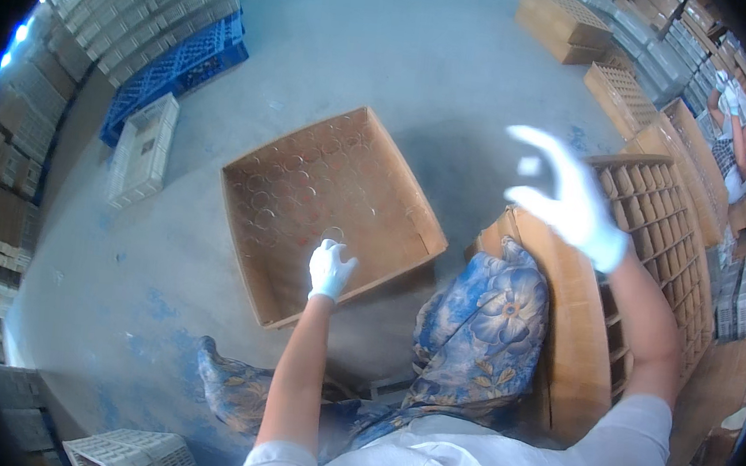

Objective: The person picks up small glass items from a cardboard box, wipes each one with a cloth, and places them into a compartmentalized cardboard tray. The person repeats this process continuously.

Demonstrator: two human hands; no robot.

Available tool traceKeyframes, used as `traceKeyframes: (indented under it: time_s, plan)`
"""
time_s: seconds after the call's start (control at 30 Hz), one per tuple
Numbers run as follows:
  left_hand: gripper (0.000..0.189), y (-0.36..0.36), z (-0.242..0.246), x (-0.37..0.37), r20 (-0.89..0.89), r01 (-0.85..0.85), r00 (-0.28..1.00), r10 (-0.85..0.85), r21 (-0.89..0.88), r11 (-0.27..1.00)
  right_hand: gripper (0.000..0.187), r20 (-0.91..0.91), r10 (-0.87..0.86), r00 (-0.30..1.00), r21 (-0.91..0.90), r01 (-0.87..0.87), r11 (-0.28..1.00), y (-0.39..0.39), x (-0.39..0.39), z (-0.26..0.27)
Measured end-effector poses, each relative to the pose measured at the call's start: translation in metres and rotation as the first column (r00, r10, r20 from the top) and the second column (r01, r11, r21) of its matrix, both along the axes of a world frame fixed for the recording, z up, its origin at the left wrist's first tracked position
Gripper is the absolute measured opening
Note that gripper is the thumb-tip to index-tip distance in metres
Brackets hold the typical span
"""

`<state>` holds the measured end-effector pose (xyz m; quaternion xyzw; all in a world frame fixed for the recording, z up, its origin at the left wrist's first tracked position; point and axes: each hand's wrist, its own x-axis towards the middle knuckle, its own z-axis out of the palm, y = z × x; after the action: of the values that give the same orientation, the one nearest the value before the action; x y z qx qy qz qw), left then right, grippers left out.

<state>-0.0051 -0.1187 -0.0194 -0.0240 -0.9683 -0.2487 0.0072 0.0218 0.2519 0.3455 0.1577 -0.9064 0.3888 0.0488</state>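
Note:
My left hand (331, 266), in a white glove, reaches into an open cardboard box (409, 199) on the floor. Its fingers are on a clear round glass piece (332, 234). Rows of similar clear round pieces (263, 200) stand in the box's far and left part. Gloved too, my right hand (535, 170) is raised to the right of the box, blurred, with thumb and fingers spread; a small white patch shows between them, and I cannot tell whether it is an object. Beneath and beside my right arm stands a cardboard carton with a divider grid (660, 218).
A white plastic crate (144, 150) lies by a blue pallet (181, 73) with stacked crates at the upper left. Another crate (134, 455) sits lower left. More divided cartons (621, 98) stand upper right, near a co-worker (740, 145) with raised gloved hands.

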Motion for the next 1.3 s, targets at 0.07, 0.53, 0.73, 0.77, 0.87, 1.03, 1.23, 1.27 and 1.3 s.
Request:
traceKeyframes:
  time_s: [0.07, 0.53, 0.73, 0.77, 0.87, 1.03, 1.23, 1.27, 1.3]
  plan:
    - [0.028, 0.015, 0.07, 0.021, -0.245, -0.064, 0.962, 0.119, 0.219, 0.974, 0.075, 0.054, 0.202, 0.978, 0.083, -0.206, 0.975, -0.048, -0.027, -0.028]
    - [0.086, 0.041, 0.202, 0.191, -0.196, 0.363, 0.928, -0.317, 0.671, 0.647, 0.069, -0.09, 0.65, 0.755, -0.943, -0.275, 0.189, -0.182, 0.099, -0.098]
    - [0.067, 0.066, 0.171, 0.176, -0.005, 0.103, 0.976, -0.219, 0.892, 0.441, 0.058, 0.091, 0.231, 0.969, -0.811, -0.062, 0.582, -0.174, 0.109, -0.084]
    - [0.074, 0.066, 0.208, 0.193, -0.024, 0.19, 0.957, -0.289, 0.804, 0.563, 0.059, 0.035, 0.518, 0.855, -0.883, -0.216, 0.417, -0.156, 0.116, -0.066]
    - [0.06, 0.069, 0.202, 0.183, -0.074, 0.322, 0.881, -0.467, 0.817, 0.479, 0.061, -0.039, 0.688, 0.724, -0.911, -0.309, 0.273, -0.14, 0.105, -0.078]
    - [0.054, 0.092, 0.213, 0.172, 0.042, 0.059, 0.966, -0.253, 0.924, 0.377, 0.054, 0.001, 0.111, 0.994, -0.829, -0.062, 0.557, -0.158, 0.106, -0.084]
    - [0.074, 0.108, 0.228, 0.163, 0.084, -0.012, 0.968, -0.235, 0.956, 0.292, 0.05, 0.175, -0.029, 0.984, -0.809, 0.16, 0.565, -0.153, 0.091, -0.09]
    - [0.076, 0.099, 0.216, 0.163, 0.059, 0.043, 0.965, -0.257, 0.927, 0.372, 0.052, 0.109, -0.039, 0.993, -0.808, 0.111, 0.579, -0.155, 0.098, -0.09]
    - [0.079, 0.089, 0.206, 0.16, 0.026, 0.105, 0.96, -0.28, 0.89, 0.444, 0.053, 0.03, -0.044, 0.999, -0.799, 0.051, 0.599, -0.155, 0.102, -0.085]
